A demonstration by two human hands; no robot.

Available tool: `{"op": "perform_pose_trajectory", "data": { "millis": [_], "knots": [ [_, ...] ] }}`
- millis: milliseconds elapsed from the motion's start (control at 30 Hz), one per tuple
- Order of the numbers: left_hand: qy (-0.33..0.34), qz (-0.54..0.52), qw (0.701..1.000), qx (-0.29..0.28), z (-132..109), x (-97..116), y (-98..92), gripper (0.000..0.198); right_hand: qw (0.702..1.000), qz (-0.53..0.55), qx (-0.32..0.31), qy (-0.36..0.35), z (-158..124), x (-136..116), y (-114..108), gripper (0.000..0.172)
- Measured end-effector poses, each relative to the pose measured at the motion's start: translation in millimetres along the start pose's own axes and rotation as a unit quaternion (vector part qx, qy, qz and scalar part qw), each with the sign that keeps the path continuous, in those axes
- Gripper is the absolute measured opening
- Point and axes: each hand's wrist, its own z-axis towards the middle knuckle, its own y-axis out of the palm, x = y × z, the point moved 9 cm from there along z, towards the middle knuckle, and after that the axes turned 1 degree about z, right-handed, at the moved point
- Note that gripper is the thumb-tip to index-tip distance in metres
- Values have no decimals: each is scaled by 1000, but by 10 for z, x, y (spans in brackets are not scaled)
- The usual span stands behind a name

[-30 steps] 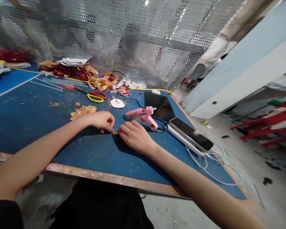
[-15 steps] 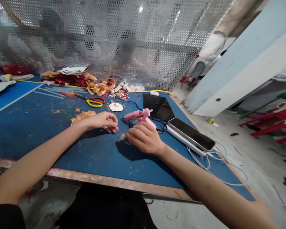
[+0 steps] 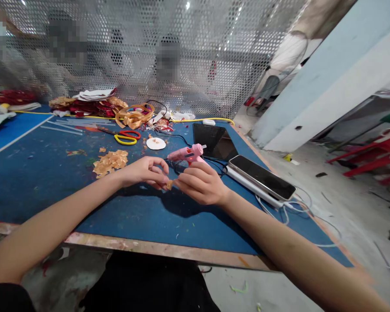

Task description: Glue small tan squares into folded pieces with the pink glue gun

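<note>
My left hand [image 3: 146, 172] and my right hand [image 3: 199, 184] meet above the blue table [image 3: 45, 173], fingertips pinched together on a small tan scrap [image 3: 169, 185]. Both hands are raised a little off the surface. Just behind my right hand lies a pink glue gun [image 3: 186, 154] with its black cord. A pile of tan scraps [image 3: 110, 161] sits left of my left hand. A white round disc [image 3: 156, 143] lies further back.
Scissors with yellow and red handles [image 3: 126, 137], gold ribbon [image 3: 133, 117] and red fabric lie at the back. A dark tablet [image 3: 214, 141] and a phone [image 3: 261, 177] on a white power bank with cables sit at the right. People sit behind the perforated screen [image 3: 182, 52].
My hands came apart, then rejoined. The right hand lifted the tan scrap off the table and the left hand rose to pinch it too.
</note>
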Motion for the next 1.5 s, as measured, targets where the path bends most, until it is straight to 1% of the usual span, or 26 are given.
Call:
{"op": "perform_pose_trajectory", "data": {
  "millis": [300, 500, 667, 767, 900, 1067, 1167, 1333, 1400, 1500],
  "knots": [
    [2, -1, 1000, 4, -11, 9, 15, 37, 1000, 8, -5, 2, 0, 0, 26, 19],
    [6, -4, 1000, 7, -15, 25, 24, 34, 1000, 18, -8, 18, -26, 24, 42, 16],
    [27, -32, 998, 54, -6, 51, -47, 37, 995, 61, -11, 77, -78, 117, 83, 9],
    [42, -45, 995, 80, 1, 72, -89, 40, 991, 84, -3, 108, -94, 160, 98, 9],
    [47, -47, 993, 97, -2, 87, -107, 43, 987, 101, 1, 124, -89, 177, 113, 12],
    [50, -41, 992, 108, -8, 93, -109, 42, 981, 138, 0, 139, -107, 187, 152, 10],
    [59, -39, 991, 115, -10, 98, -119, 39, 966, 179, 1, 185, -138, 230, 200, 9],
    [81, -35, 988, 127, -14, 132, -119, 37, 919, 252, 18, 301, -204, 344, 259, 9],
    [90, -33, 987, 130, -16, 148, -114, 38, 905, 269, 31, 328, -211, 369, 252, 9],
    [99, -27, 986, 134, -21, 163, -109, 38, 893, 282, 42, 348, -204, 385, 242, 10]
  ]
}}
